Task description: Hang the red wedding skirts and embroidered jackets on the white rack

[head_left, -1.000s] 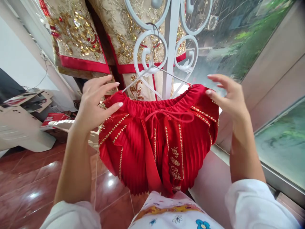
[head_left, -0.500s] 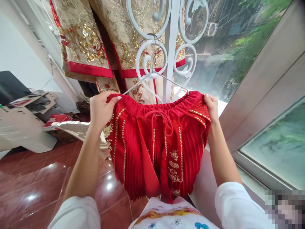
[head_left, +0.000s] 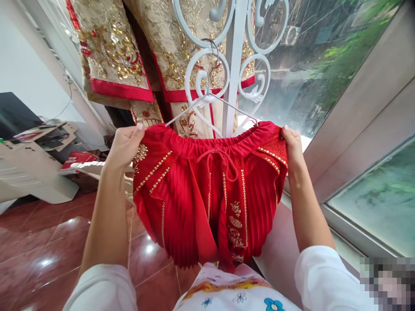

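Across the middle of the head view, a red skirt (head_left: 184,185) hangs from a wire hanger (head_left: 233,106), its gathered waistband uppermost and its pleats running down toward the bottom of the frame. The left hand (head_left: 125,144), left of centre, pinches the skirt's upper left corner, thumb and fingers drawn narrow around the cloth. The right hand (head_left: 292,144), right of centre, grips the upper right corner the same way, thumb in front and fingers partly hidden, so the waistband is spread between the 2 hands. A red drawstring (head_left: 215,150) is tied in a bow at the waistband's middle, and gold beading runs along the panels.

Above, the hanger's hook meets white scrollwork (head_left: 230,65) at top centre. Behind it, at top left and top centre, hang cream garments (head_left: 113,47) with gold sequins and red borders. Glass (head_left: 292,65) fills the upper right, with green foliage beyond. A red box (head_left: 78,159) lies at mid left, above reddish floor tiles (head_left: 48,242) at lower left. 2 white sleeves (head_left: 100,289) and a flowered garment (head_left: 240,298) line the bottom edge.
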Tool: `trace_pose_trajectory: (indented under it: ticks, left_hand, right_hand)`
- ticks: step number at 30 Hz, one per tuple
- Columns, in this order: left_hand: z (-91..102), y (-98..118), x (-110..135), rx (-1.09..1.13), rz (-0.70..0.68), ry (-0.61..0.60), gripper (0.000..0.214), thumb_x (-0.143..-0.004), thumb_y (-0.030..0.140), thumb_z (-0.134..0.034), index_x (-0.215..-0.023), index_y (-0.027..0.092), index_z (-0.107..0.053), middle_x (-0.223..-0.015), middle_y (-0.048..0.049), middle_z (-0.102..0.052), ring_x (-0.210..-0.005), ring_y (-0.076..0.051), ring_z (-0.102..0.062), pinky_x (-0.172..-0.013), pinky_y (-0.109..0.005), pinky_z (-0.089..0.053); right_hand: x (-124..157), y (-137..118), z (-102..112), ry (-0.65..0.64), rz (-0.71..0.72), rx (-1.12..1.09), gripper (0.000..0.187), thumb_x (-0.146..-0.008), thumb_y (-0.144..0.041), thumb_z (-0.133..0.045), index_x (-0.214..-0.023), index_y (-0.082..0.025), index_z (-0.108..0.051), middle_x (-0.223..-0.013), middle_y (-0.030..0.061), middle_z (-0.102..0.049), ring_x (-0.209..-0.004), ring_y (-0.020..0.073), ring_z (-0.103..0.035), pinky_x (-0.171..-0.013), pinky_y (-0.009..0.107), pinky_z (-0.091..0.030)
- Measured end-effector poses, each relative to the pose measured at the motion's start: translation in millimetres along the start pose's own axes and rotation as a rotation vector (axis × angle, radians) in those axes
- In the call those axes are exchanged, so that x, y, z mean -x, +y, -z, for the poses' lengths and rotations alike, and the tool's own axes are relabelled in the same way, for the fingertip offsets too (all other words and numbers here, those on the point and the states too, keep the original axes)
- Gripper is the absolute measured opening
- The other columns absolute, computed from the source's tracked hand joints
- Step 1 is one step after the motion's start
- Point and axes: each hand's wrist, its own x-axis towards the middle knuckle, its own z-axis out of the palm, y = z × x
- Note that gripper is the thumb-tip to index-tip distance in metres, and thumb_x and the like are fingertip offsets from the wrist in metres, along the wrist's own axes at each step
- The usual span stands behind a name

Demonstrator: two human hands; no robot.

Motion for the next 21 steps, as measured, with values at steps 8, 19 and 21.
trace_pose_trajectory:
  ticks: [8, 19, 21]
  left_hand:
    - [-58.4, 63, 107, -0.352, -0.251, 0.414, 0.022, -0.084, 0.033, -0.050, -0.072, 0.016, -0.057, -0.063, -0.0021, -0.058, -0.060, -0.014, -0.053, -0.065, -0.028, -0.042]
    - [-100.1, 83, 109, 0.326, 0.321, -0.371, 0.027, -0.086, 0.042, -0.048, -0.079, 0.017, -0.054, -0.081, -0.0066, -0.068, -0.065, -0.015, -0.065, -0.061, -0.026, -0.050]
    - [-87.3, 81, 106, 0.520, 0.406, -0.379, 0.030, -0.085, 0.045, -0.049, -0.078, 0.016, -0.053, -0.079, -0.0069, -0.067, -0.061, -0.015, -0.064, -0.055, -0.025, -0.050]
  right_hand:
    - [95, -48, -42, 0.198, 0.411, 0.646, 0.020, -0.083, -0.037, -0.054, -0.077, -0.019, -0.060, -0.070, 0.0047, -0.062, -0.069, 0.0187, -0.057, -0.069, 0.032, -0.042]
    - [92, -52, -53, -0.388, -0.242, -0.009, 0.026, -0.082, -0.043, -0.056, -0.076, -0.018, -0.056, -0.073, 0.0046, -0.066, -0.054, 0.0143, -0.061, -0.047, 0.025, -0.045]
    - [86, -55, -43, -0.358, -0.343, -0.216, 0.028, -0.078, -0.046, -0.060, -0.077, -0.018, -0.057, -0.079, 0.0053, -0.068, -0.051, 0.0129, -0.061, -0.042, 0.023, -0.045]
